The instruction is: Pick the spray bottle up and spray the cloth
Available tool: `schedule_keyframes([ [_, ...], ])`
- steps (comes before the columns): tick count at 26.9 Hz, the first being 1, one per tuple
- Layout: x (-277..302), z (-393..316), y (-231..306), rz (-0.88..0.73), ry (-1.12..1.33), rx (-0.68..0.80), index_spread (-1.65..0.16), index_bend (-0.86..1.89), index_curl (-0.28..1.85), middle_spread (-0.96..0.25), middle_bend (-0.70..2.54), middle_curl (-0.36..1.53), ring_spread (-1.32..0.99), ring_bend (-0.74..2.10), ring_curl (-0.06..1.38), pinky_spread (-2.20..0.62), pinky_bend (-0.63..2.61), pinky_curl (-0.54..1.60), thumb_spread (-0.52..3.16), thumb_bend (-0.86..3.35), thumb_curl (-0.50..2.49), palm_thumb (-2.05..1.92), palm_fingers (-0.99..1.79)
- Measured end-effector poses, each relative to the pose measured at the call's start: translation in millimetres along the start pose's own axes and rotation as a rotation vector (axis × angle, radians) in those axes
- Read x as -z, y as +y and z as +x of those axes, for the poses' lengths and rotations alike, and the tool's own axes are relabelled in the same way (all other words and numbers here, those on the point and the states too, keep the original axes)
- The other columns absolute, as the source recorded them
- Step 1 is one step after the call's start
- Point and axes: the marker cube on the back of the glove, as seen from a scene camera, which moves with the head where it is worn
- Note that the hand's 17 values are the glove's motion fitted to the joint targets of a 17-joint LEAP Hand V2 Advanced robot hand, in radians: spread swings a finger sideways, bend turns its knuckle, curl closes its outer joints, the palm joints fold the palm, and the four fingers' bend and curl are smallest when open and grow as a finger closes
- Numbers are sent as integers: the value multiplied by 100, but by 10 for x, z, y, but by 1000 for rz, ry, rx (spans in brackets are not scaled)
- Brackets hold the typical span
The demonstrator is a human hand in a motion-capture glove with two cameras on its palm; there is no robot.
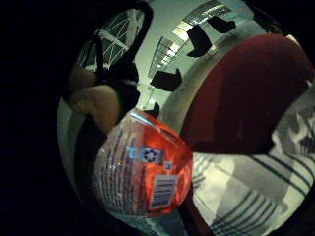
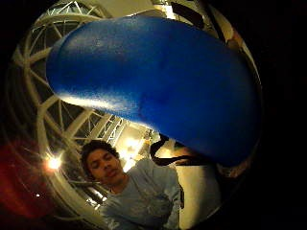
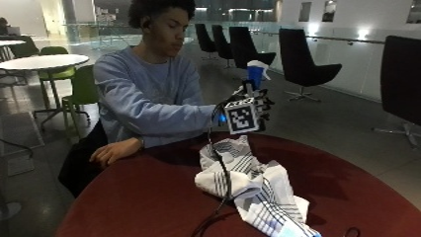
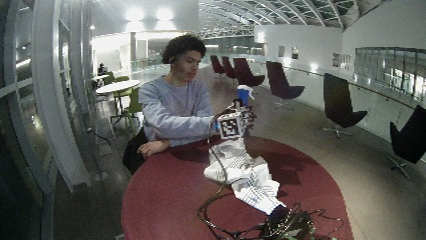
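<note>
Spray bottle (image 3: 255, 75) in raised right hand (image 3: 253, 111), orange label (image 1: 147, 172) only in palm view

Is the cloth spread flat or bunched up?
Bunched: the cloth lies crumpled in folds on the red table, below the raised spray bottle.

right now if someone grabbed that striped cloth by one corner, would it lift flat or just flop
Likely flop: the striped cloth lies crumpled in soft folds on the red table, so it looks limp, not stiff. It probably weighs little and would drape and trail. The gloved right hand holds the spray bottle above it.
</note>
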Motion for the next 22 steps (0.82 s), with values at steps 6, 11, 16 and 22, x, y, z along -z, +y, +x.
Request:
schedule_keyframes([
  [6,-448,382,-157,-90,127,34,-20,16,42,-6,36,50,-4,47,41,25,15,25,104,-3,46,73,108],
  [11,-660,627,-244,-67,130,17,-20,17,43,-7,36,50,-5,47,41,24,13,24,105,-2,45,73,106],
  [16,-755,811,-283,-43,159,11,-20,17,43,-8,36,50,-6,46,40,22,12,23,104,-2,45,73,105],
  [22,-830,890,-283,-21,149,8,-21,17,44,-8,35,50,-7,46,40,21,12,21,103,-2,45,74,103],
])
